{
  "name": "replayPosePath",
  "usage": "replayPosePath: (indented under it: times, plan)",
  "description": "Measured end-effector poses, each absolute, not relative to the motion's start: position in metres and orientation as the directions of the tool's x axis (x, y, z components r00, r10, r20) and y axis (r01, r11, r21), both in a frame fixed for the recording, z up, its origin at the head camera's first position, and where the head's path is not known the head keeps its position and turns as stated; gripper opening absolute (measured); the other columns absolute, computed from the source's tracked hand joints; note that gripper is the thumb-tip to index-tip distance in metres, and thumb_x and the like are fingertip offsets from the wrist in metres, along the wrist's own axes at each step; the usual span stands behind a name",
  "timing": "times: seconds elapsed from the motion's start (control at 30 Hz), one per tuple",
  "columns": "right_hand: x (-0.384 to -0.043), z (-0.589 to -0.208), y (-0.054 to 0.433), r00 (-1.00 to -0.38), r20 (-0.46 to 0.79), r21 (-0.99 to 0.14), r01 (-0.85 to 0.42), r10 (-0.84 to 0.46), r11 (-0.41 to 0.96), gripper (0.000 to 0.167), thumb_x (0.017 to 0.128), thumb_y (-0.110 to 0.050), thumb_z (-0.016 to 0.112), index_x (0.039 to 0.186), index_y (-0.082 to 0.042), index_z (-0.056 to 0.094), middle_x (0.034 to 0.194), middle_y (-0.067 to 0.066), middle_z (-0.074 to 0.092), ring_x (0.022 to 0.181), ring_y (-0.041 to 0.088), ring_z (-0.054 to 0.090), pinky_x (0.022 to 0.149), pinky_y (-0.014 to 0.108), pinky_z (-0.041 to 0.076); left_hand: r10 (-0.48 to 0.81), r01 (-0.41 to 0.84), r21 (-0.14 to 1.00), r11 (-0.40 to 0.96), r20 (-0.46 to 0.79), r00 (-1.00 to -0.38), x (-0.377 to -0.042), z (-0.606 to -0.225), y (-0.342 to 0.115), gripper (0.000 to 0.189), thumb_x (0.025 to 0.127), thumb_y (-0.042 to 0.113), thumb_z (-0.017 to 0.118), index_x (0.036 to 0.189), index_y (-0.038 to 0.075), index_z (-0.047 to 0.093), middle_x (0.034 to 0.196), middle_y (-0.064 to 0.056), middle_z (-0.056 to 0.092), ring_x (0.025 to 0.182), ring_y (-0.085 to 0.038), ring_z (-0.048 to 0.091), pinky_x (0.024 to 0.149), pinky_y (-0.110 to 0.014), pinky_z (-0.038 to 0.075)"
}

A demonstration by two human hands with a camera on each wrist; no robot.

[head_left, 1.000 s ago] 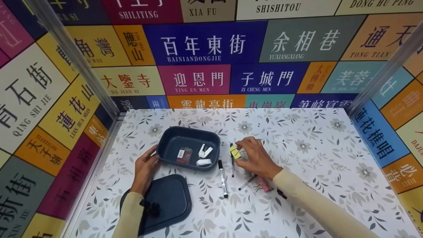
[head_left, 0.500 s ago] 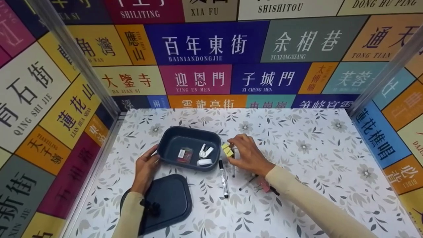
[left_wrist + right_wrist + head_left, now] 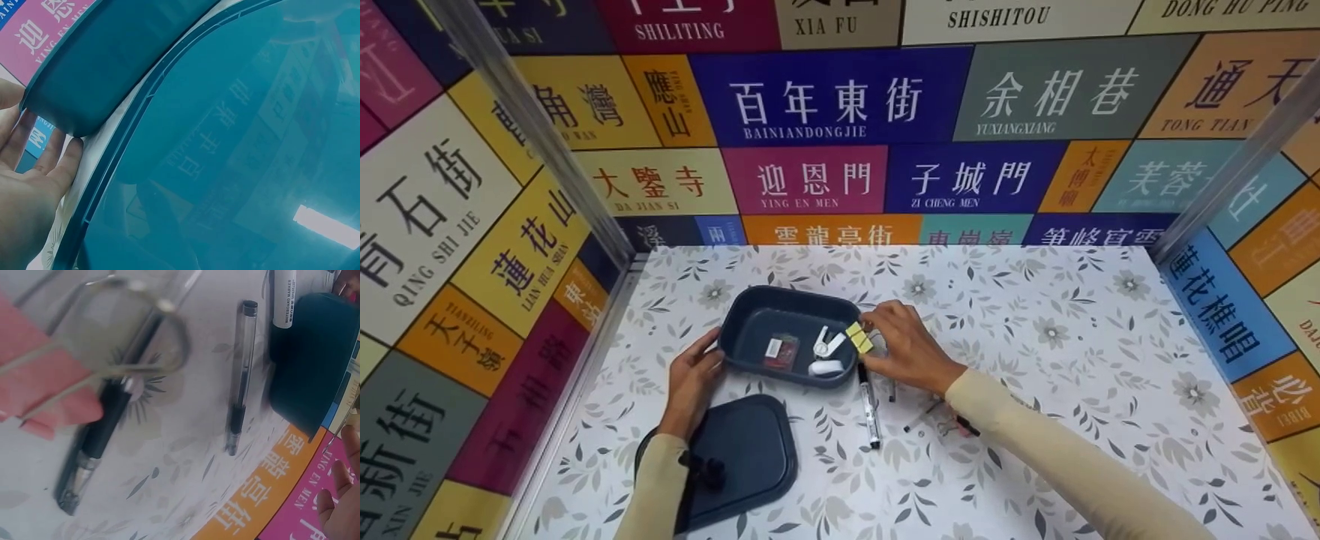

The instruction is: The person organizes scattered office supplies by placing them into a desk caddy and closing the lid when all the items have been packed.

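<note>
My right hand (image 3: pixel 907 345) pinches a yellow binder clip (image 3: pixel 859 338) between thumb and fingers, right at the right rim of a dark blue box (image 3: pixel 750 360). The fingers of my left hand (image 3: pixel 694 379) rest fairly straight against the box's left outer wall, seen closer in the left wrist view. Inside the box lie a small clear case with red contents (image 3: pixel 781 352), a white V-shaped tool (image 3: pixel 829 343) and a white rounded object (image 3: pixel 826 367). In the right wrist view, the fingertips of my right hand (image 3: pixel 343 495) show at the edge; the clip is mostly hidden there.
The box's dark blue lid (image 3: pixel 750 450) lies in front, partly under the left forearm. A whiteboard marker (image 3: pixel 870 409) lies beside the box. Right of it are a pen (image 3: pixel 243 377), another black-gripped pen (image 3: pixel 104 422) and a pink binder clip (image 3: pixel 45 377). Sign-printed walls (image 3: pixel 825 97) enclose the table.
My right hand has carried the yellow binder clip leftward, from above the pens to the box's right rim. The left hand and the box have stayed in place.
</note>
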State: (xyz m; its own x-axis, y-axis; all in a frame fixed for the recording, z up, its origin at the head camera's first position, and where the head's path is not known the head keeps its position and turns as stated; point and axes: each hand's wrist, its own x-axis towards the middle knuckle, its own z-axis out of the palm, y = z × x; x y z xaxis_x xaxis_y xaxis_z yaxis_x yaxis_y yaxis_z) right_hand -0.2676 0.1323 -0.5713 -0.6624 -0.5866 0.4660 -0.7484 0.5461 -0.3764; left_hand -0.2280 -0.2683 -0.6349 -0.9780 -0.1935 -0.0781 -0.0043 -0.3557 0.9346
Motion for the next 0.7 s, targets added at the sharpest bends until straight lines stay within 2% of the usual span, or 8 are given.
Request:
replayPosePath:
  times: [0.43, 0.7]
  plan:
    - [-0.273, -0.571, 0.112, -0.659, 0.459, -0.351, -0.751, -0.596, 0.56, 0.058, 0.089, -0.024, 0.091, 0.137, -0.002, 0.068, 0.117, 0.01, 0.071, 0.117, 0.032, 0.057, 0.104, 0.056, 0.045, -0.201, -0.003, 0.934, -0.357, -0.08, -0.976, -0.227, -0.633, -0.268, 0.05, 0.105, -0.012, 0.059, 0.154, -0.008, 0.058, 0.16, -0.025, 0.056, 0.122, -0.022, 0.07, 0.094, -0.031, 0.058]
    - [-0.276, -0.571, 0.102, -0.681, 0.42, -0.337, -0.731, -0.6, 0.593, 0.059, 0.092, -0.029, 0.089, 0.14, -0.002, 0.067, 0.119, 0.011, 0.071, 0.117, 0.032, 0.057, 0.106, 0.055, 0.045, -0.193, -0.014, 0.939, -0.344, -0.085, -0.978, -0.227, -0.633, -0.267, 0.049, 0.106, -0.01, 0.06, 0.155, -0.005, 0.059, 0.16, -0.023, 0.056, 0.133, -0.031, 0.067, 0.101, -0.033, 0.058]
